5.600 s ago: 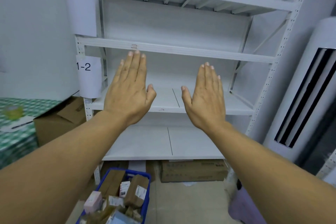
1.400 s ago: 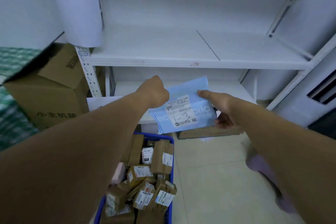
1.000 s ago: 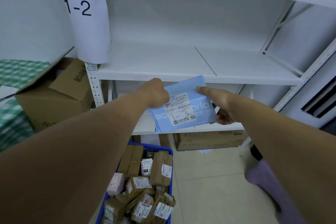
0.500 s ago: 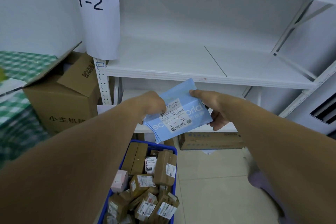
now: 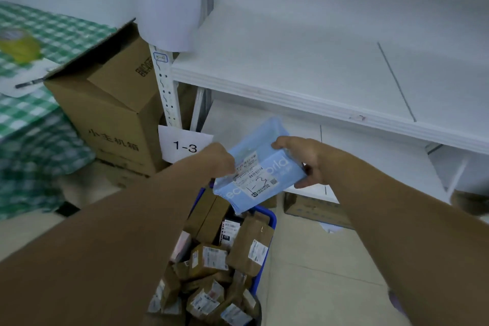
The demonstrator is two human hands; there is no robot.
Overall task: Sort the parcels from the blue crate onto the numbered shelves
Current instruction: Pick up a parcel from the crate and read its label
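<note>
A light blue parcel (image 5: 260,164) with a white label marked "1-3" by hand is held in the air by both hands. My left hand (image 5: 219,157) grips its left edge and my right hand (image 5: 301,159) grips its right edge. The parcel hangs in front of the lowest white shelf (image 5: 370,156), beside the paper sign "1-3" (image 5: 185,144). Below it stands the blue crate (image 5: 266,241), filled with several brown parcels (image 5: 250,246) bearing white labels.
An empty white shelf (image 5: 304,74) runs above the parcel. An open cardboard box (image 5: 113,103) stands left of the shelf post, beside a table with a green checked cloth (image 5: 39,34). A flat carton (image 5: 315,210) lies on the floor under the lowest shelf.
The view has dropped and shifted, so the "1-3" sign now shows. Both hands have carried the blue parcel lower and forward, towards the lowest shelf.
</note>
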